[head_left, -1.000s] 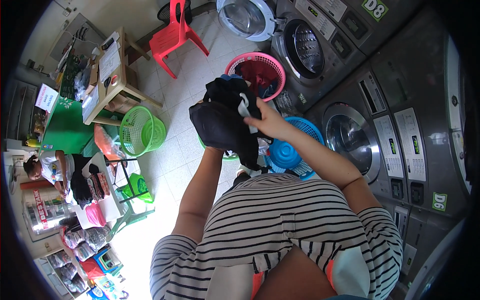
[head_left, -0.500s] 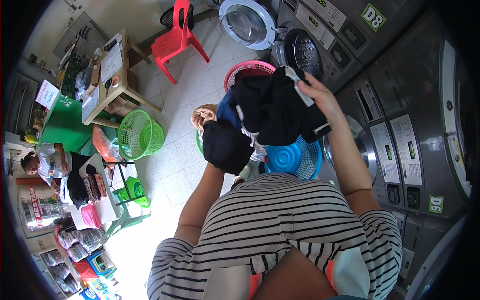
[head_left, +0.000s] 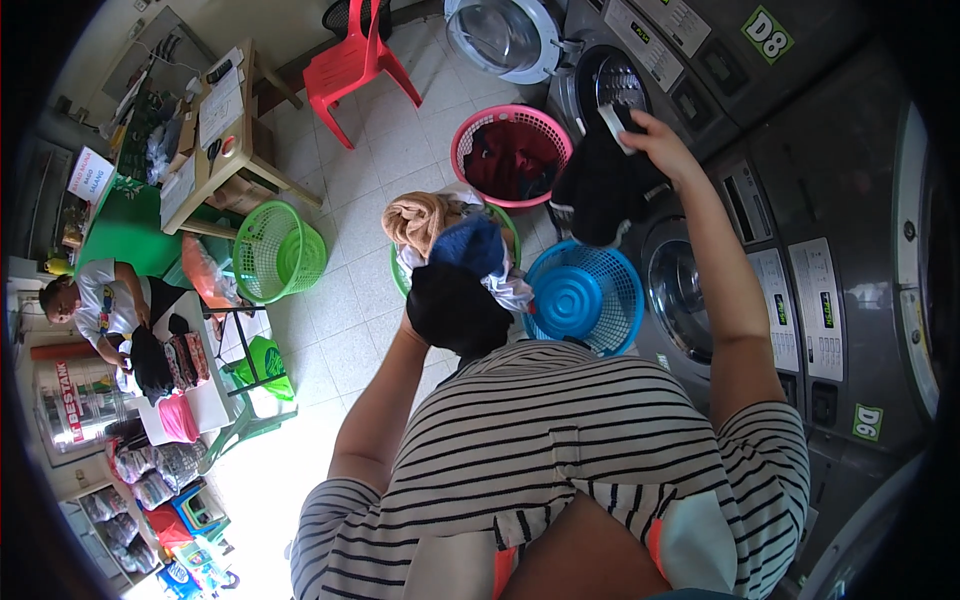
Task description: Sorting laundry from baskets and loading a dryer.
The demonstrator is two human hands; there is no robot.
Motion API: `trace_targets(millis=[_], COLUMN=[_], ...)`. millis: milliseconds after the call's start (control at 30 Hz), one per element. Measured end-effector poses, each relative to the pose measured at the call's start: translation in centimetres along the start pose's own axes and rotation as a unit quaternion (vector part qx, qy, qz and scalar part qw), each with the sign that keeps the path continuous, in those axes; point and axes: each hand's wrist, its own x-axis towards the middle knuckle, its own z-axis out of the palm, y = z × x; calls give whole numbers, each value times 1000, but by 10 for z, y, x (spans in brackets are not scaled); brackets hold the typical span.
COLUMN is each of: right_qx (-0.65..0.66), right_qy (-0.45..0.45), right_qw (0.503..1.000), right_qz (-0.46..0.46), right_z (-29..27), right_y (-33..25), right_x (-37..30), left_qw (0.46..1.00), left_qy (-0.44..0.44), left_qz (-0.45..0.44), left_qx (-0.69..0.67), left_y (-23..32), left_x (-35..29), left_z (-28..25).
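Observation:
My right hand [head_left: 662, 148] grips a black garment [head_left: 600, 190] by its top edge, where a whitish strip shows. The garment hangs down in front of an open front-loading machine [head_left: 612, 80]. Closer to my body, my left hand [head_left: 410, 328] is wrapped in a bunched black cloth [head_left: 455, 308] that hides its fingers. Beyond that cloth, a green basket [head_left: 397, 272] is heaped with a rolled tan towel [head_left: 418, 220], a blue cloth [head_left: 468, 245] and white pieces. A blue basket [head_left: 632, 335] with a round blue piece inside stands below the hanging garment.
A pink basket [head_left: 462, 150] holds dark red clothes. Grey machines [head_left: 850, 230] line the right side, one round door [head_left: 505, 40] swung open. A red chair [head_left: 345, 75], a wooden table [head_left: 240, 150] and another green basket [head_left: 280, 255] stand left. A person [head_left: 110, 300] handles folded clothes there.
My right hand has carried the black garment right and farther away, apart from the left hand's cloth. The pink and green baskets now show more. My left hand has shifted slightly left.

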Motion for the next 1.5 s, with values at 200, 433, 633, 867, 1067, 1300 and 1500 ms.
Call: trace_targets(millis=[200, 433, 633, 867, 1067, 1300, 1500], right_qx=[85, -40, -64, -70, -134, -252, -494], right_qy=[84, -23, -75, 14, 116, 527, 685], right_qw=[992, 996, 983, 949, 974, 811, 496], right_qz=[48, 73, 155, 307, 139, -37, -202], right_z=[28, 42, 29, 8, -25, -133, -220], right_y=[14, 72, 155, 206, 212, 28, -67], right_x=[78, 38, -63, -177, -242, -348, -447], left_qw=[964, 324, 648, 793, 759, 723, 812], left_qy=[-129, 59, 57, -411, -530, -437, 44], left_qz=[-80, -596, -583, -409, -297, -117, 236], left_qx=[-220, -733, -486, -186, -236, -522, -532], left_y=[-42, -72, -114, -73, -53, 115, 249], left_x=[-52, 11, -38, -98, -109, 172, 519], left_z=[42, 40, 122, 202, 263, 223, 21])
